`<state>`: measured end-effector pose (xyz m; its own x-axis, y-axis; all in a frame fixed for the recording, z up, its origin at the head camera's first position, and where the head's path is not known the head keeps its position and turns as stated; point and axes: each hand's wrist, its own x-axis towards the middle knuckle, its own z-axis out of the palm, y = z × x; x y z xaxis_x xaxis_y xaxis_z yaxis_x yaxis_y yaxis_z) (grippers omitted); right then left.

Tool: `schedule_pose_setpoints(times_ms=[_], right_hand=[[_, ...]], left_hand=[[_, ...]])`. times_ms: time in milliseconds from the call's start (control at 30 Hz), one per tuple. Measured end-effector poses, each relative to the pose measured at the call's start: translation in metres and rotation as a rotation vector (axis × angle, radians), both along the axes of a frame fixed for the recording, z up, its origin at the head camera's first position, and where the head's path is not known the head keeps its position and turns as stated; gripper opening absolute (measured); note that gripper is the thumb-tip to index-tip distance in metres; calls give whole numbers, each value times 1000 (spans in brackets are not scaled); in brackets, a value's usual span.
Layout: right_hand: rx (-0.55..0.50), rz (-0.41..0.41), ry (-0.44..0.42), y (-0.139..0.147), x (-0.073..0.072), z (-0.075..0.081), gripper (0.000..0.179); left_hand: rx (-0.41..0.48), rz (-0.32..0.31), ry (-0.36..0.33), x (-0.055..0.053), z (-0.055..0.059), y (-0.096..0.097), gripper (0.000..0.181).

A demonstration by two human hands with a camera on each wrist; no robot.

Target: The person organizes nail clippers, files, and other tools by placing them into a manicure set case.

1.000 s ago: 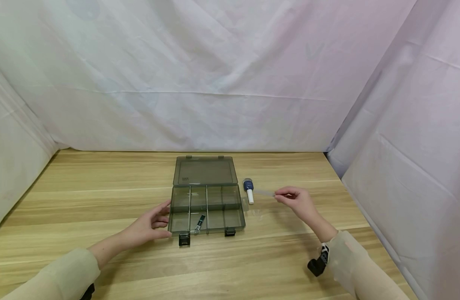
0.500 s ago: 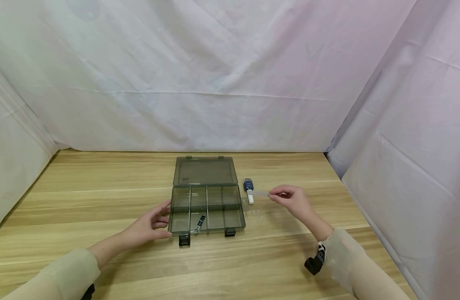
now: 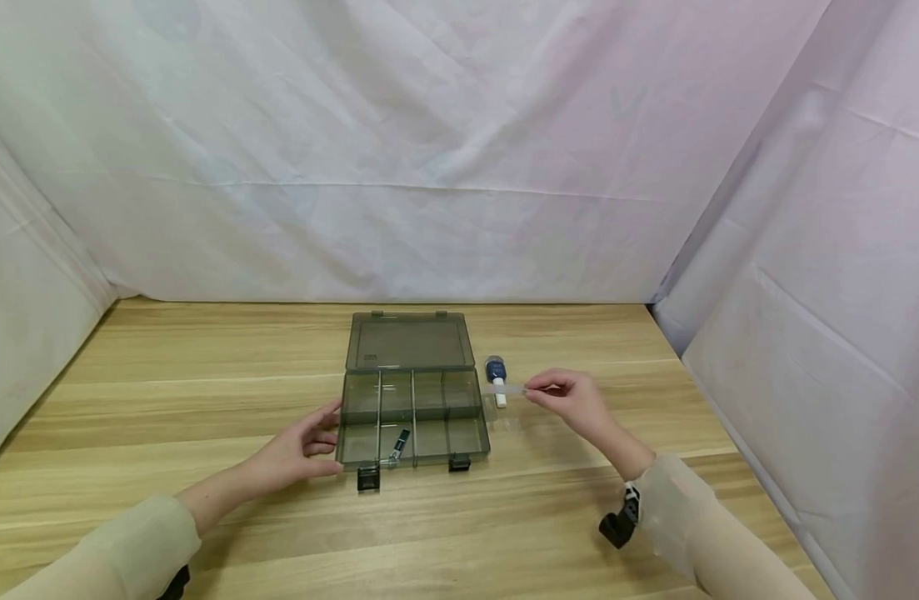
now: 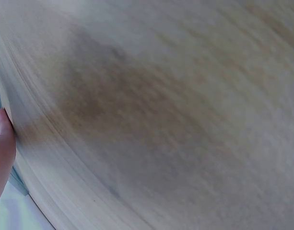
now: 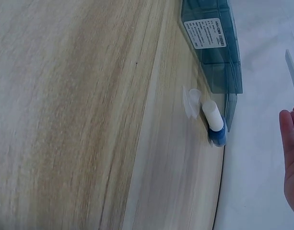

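Observation:
In the head view, my left hand (image 3: pixel 297 450) rests against the left side of a smoky see-through compartment box (image 3: pixel 450 439), thumb by its front corner. The box's lid (image 3: pixel 410 342) lies folded back. A small dark-and-silver piece, resembling a nail clipper (image 3: pixel 401 443), lies in a front compartment. My right hand (image 3: pixel 571 402) pinches one end of a thin translucent strip (image 3: pixel 508 389); its kind is unclear. The strip points left, above a small blue bottle with a white cap (image 3: pixel 496 368). In the left wrist view only part of the left hand (image 4: pixel 3 153) shows.
Small clear pieces (image 5: pixel 191 101) lie on the wooden table (image 3: pixel 227 358) beside the bottle, right of the box. Two black latches (image 3: pixel 368 478) hang at the box's front. White cloth (image 3: pixel 444 167) encloses the table at the back and sides.
My right hand has moved left toward the box, carrying the strip over the bottle's white cap. The left hand and box have stayed put.

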<state>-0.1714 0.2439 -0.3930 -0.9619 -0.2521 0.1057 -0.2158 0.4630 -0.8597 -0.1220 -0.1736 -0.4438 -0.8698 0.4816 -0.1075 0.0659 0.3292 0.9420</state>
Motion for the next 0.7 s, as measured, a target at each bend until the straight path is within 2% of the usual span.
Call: schedule_pose_setpoints(times_ms=[433,700], right_hand=[[-35,44,-51,-17,0,-4,18],[-51,85,-44,-26,2,-9,14]], left_hand=[[-9,-2,-6,-1,1,0,96],[-8,0,-3,-1,-1,-1,96]])
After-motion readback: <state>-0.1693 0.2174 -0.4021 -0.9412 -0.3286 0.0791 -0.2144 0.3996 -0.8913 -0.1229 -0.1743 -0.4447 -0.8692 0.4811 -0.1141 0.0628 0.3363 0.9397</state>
